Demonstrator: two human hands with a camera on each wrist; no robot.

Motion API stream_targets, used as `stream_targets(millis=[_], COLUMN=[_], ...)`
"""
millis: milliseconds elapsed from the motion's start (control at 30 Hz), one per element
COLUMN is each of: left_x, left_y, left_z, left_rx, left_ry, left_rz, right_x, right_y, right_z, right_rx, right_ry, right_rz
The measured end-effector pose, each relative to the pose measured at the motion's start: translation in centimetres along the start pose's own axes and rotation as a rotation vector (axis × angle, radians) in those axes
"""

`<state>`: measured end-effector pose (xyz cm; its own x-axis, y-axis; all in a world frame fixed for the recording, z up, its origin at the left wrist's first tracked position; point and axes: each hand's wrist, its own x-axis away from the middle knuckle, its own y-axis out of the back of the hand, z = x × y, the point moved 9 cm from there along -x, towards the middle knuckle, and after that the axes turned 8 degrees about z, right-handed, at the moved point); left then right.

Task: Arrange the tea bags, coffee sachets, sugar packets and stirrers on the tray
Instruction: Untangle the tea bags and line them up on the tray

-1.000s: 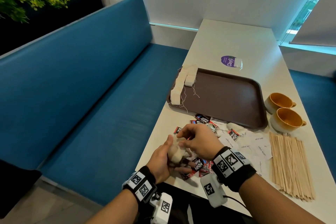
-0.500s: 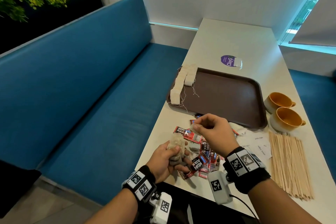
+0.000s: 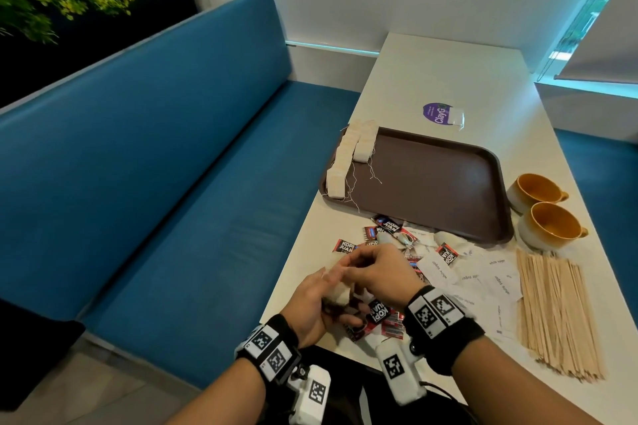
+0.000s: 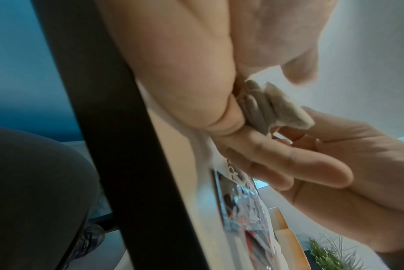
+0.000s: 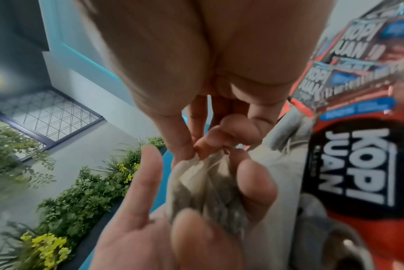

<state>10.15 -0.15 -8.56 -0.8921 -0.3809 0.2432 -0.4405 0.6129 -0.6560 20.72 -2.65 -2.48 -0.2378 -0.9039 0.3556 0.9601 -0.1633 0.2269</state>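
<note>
The right hand [image 3: 376, 272] has come back from the scattered sachets, its grip pinching another tea bag into the bundle [image 4: 263, 109] clamped in the left hand [image 3: 312, 304], so gathering continues before the tray [image 3: 431, 183] at twelve o'clock.

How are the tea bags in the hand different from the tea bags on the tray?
The bunched tea bags sit crumpled in the left hand; the tray tea bags lie flat in neat rows. The held ones hover over the table; the others rest on the tray. Both look pale with strings.
</note>
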Motion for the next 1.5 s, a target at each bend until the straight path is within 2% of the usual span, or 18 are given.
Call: stream_targets(millis=[133,233,300,367,433,567,733,867,1000,1100,1200,1300,1400,1500], left_x=[-0.1,0.0,0.1,0.1,0.1,0.2,0.3,0.2,0.2,0.3,0.2,0.3,0.4,0.4], left_y=[0.6,0.6,0.6,0.6,0.6,0.7,0.8,1.0,1.1,0.9,0.9,0.4,0.7,1.1], left_z=[0.1,-0.3,-0.4,-0.6,-0.6,-0.7,-0.8,-0.7,-0.7,-0.5,-0.4,-0.3,-0.2,-0.5], left_rx=[-0.02,0.004,0.017,0.026,0.022,0.016,0.055,0.072,0.077,0.076,0.062,0.097,0.117,0.088], left_ry=[-0.021,-0.045,-0.063,-0.074,-0.077,-0.077,-0.073,-0.063,-0.059,-0.047,-0.042,-0.024,-0.018,-0.041], left_rz=[-0.046,-0.074,-0.079,-0.075,-0.075,-0.097,-0.127,-0.131,-0.14,-0.143,-0.162,-0.158,-0.169,-0.213], right_x=[-0.1,0.4,0.8,0.8,0.5,0.3,0.6,1.3,2.6,3.4,3.7,3.4,3.0,3.0], right_y=[2.1,5.0,5.3,4.2,3.3,3.2,4.0,6.7,7.7,7.0,5.1,1.8,-1.5,-3.1], right_z=[0.5,0.8,0.4,-0.5,-1.3,-1.0,-0.8,-1.1,-1.4,-0.1,2.1,3.4,3.6,2.8], right_rx=[0.036,0.253,0.374,0.471,0.641,0.731,0.635,0.306,-0.131,-0.223,-0.092,0.243,0.533,0.598], right_ry=[0.035,0.03,-0.011,-0.064,-0.101,-0.113,-0.103,-0.123,-0.105,-0.024,0.11,0.204,0.259,0.25], right_rz=[-0.102,-0.253,-0.22,-0.086,-0.019,-0.059,-0.067,-0.18,-0.29,-0.313,-0.267,-0.193,-0.081,0.049])
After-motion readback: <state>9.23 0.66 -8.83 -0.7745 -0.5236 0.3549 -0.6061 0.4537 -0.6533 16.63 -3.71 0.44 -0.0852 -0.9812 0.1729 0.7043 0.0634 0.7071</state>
